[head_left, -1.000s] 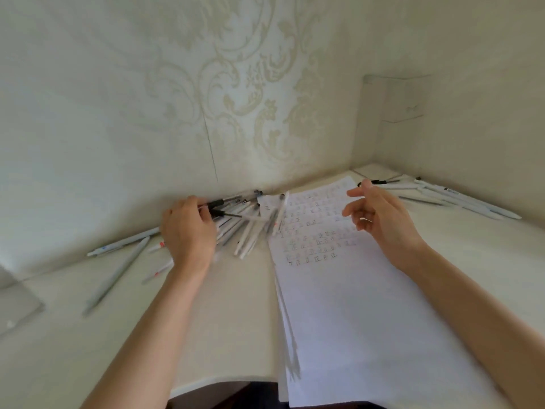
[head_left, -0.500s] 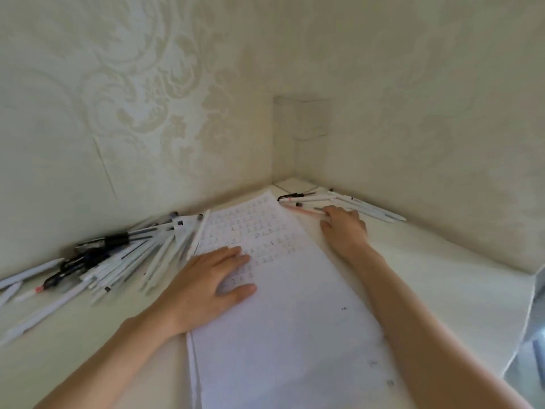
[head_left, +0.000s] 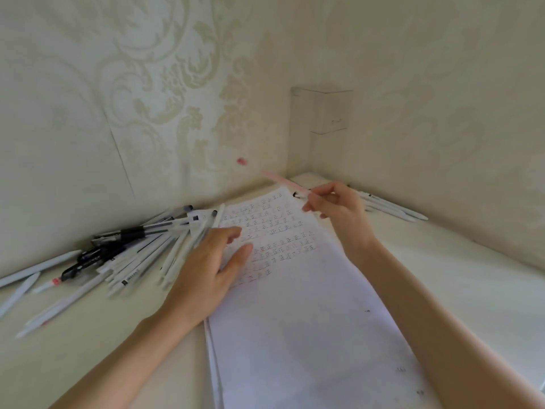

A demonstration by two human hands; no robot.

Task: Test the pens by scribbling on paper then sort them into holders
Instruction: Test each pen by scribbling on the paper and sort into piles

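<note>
Pens are heaped loosely at the middle left of the frame on a pale, smooth desk that is set into a corner of patterned cream wallpaper. Most are slim and white-barrelled, and a few are black. A stack of white paper is laid down the middle of the desk, its upper part covered with rows of small dark marks. A clear, box-shaped holder is seen upright in the corner, above centre.

The left hand is rested on the left edge of the paper, touching the sheet. Its grip is released, with the fingers relaxed and nearly straight, and nothing is held. The right hand is raised over the upper right corner of the paper. Its grip is closed on a pink pen, which is pinched between thumb and fingertips. The pen is slanted up and left toward the wall and is blurred. A short row of white pens is left lying on the desk behind that hand, at the right.

Half a second earlier the right hand was laid flat on the desk at that row, and the pink pen lay by its fingertips. The pen has since been picked up, while the left hand has been kept on the paper.
</note>
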